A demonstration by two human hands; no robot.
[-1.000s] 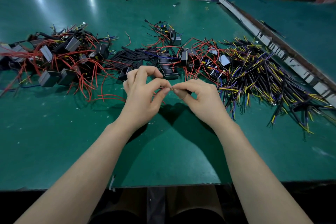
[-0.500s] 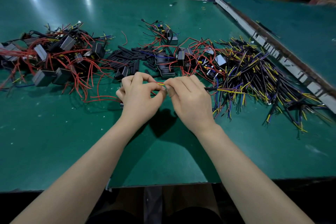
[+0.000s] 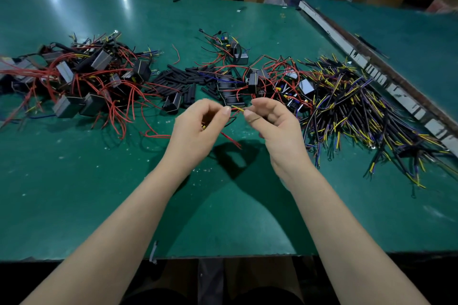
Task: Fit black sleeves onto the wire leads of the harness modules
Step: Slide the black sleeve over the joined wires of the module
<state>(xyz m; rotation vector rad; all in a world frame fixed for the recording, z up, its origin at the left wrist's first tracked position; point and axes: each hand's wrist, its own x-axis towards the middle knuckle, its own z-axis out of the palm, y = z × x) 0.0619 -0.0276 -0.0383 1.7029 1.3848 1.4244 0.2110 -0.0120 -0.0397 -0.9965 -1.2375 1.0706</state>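
My left hand and right hand each pinch one end of a thin yellow wire lead, raised above the green counter. Loose black sleeves lie just behind; bare counter spreads toward the near edge.

Single head view, forward and down over green table.

We see a green bench carrying a tangle of red-wired grey modules at the left, a heap of loose black sleeves in the middle, black modules just right of them, and a spread of sleeved yellow and purple leads at the right.
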